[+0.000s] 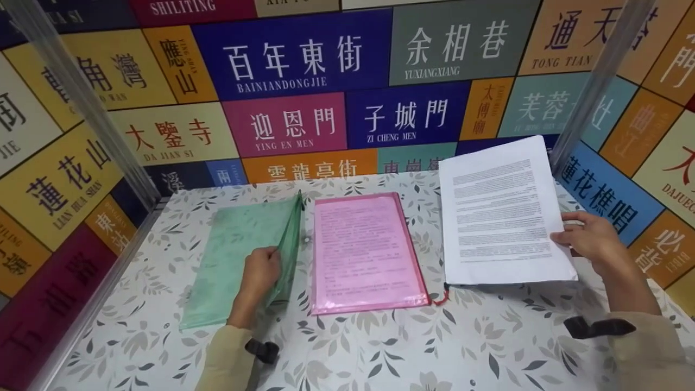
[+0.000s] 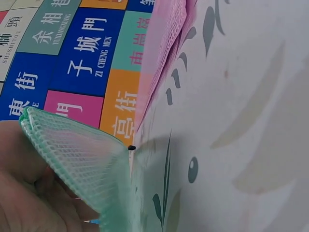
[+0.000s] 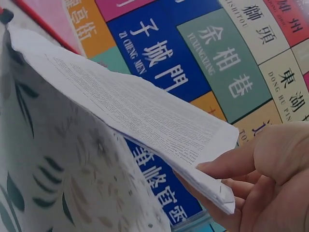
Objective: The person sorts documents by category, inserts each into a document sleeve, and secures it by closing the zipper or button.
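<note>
A green mesh zip folder (image 1: 239,250) lies on the leaf-patterned table (image 1: 434,336) at the left. My left hand (image 1: 260,271) grips its right edge and lifts the top flap, so the folder gapes open; the left wrist view shows the raised green mesh (image 2: 77,154) against my palm. A pink folder (image 1: 366,252) with a printed sheet inside lies flat in the middle. My right hand (image 1: 589,239) pinches the right edge of a stack of printed white paper (image 1: 502,214), held tilted above the table's right side. The right wrist view shows the paper stack (image 3: 145,111) between thumb and fingers.
Walls covered in coloured street-name signs (image 1: 298,60) close the table in at the back and both sides. Metal posts (image 1: 81,103) stand at the back corners. A red zip pull (image 1: 442,297) sticks out at the pink folder's lower right corner.
</note>
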The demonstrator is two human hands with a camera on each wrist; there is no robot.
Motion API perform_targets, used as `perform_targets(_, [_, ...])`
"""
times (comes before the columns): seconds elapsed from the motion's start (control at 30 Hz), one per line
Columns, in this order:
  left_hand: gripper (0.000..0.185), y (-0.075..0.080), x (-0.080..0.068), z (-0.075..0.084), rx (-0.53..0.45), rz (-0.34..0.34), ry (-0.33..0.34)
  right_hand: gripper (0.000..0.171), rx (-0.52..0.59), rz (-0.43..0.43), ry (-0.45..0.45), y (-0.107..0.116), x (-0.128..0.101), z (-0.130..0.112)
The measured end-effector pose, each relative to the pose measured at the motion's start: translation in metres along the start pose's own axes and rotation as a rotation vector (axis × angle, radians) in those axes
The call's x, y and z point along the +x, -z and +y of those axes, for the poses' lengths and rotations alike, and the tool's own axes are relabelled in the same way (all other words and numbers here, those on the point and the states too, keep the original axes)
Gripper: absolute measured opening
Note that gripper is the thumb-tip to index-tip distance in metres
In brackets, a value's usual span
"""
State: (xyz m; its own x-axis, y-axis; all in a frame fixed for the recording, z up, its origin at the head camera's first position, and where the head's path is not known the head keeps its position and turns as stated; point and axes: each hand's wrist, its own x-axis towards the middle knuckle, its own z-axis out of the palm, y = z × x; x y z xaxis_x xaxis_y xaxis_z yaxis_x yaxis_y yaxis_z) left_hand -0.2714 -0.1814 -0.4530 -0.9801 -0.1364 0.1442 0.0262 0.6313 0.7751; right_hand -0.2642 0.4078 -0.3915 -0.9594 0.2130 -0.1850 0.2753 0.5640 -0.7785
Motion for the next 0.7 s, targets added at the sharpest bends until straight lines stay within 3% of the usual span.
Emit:
perform_targets(0.3, [0.039, 0.005, 0.001, 0.000, -0.044, 0.032, -0.019, 0.069, 0.081, -0.009, 0.030, -0.022, -0.001, -0.024])
perform_targets(0.47, [0.038, 0.007, 0.003, 0.000, -0.066, 0.048, -0.015, 0.072, 0.132, -0.057, 0.018, -0.035, 0.002, -0.034])
perform_targets(0.7, [0.038, 0.010, 0.002, 0.001, -0.086, 0.055, -0.023, 0.071, 0.239, -0.141, 0.074, -0.052, 0.003, -0.043])
